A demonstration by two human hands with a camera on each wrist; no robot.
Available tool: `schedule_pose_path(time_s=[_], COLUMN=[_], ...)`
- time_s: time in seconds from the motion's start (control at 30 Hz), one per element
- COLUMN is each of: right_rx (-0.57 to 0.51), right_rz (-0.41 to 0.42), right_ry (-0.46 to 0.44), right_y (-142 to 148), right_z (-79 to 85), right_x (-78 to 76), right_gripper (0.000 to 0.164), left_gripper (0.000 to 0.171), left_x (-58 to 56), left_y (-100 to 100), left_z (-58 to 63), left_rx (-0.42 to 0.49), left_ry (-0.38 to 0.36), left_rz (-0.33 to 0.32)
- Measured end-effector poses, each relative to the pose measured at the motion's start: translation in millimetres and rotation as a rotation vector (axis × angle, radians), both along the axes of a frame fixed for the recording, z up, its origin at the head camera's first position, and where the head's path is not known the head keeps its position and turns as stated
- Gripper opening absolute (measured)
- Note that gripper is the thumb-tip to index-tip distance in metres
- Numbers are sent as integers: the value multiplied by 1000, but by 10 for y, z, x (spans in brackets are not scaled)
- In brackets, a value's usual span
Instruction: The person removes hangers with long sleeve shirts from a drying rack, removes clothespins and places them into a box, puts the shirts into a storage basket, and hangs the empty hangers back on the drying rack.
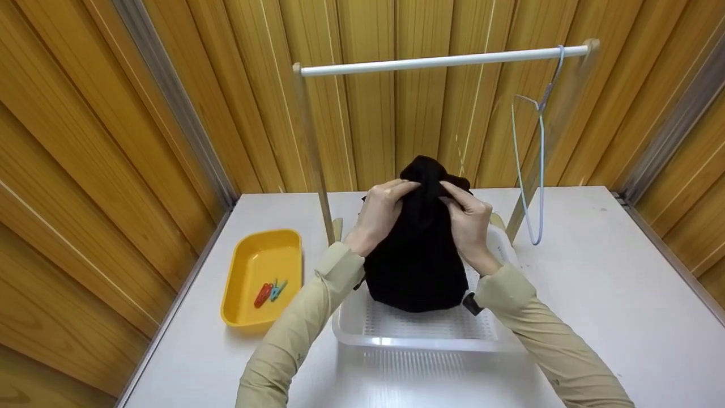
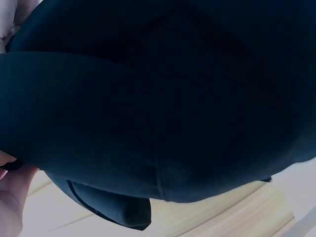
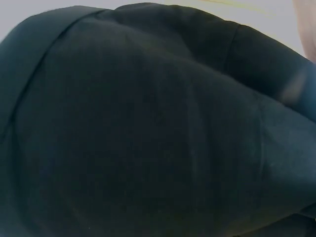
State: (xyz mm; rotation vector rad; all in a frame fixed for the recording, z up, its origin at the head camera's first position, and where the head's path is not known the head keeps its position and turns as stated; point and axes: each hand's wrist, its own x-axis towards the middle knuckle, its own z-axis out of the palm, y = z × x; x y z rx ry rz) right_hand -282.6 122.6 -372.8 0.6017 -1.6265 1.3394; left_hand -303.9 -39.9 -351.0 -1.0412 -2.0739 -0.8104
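A black cloth garment hangs bunched between both hands, its lower end over a white plastic basket. My left hand pinches its upper left part, and my right hand pinches the upper right at about the same height. Folds of the cloth stand up above the fingertips. In the left wrist view the dark fabric fills most of the picture, with a seam running down it. Dark cloth also covers nearly all of the right wrist view. The garment's exact kind is hidden by the folds.
A white rail on wooden posts stands behind the basket. From its right end hangs a pale blue hanger. At the left a yellow tray contains red clothespins and blue ones. Wooden panels enclose the white table.
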Motion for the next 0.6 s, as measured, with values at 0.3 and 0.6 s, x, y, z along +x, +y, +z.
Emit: schedule_pose_path(time_s=[0.3, 0.6], right_rx=[22, 144], right_rz=[28, 57], right_ry=[61, 49], right_y=[76, 155], right_z=[-114, -246], right_x=[51, 206], right_gripper=[28, 32], left_gripper=[25, 34], left_x=[184, 269], left_y=[-39, -114], left_z=[-13, -161], left_rx=[-46, -138], left_ry=[64, 23], left_rz=[-45, -115])
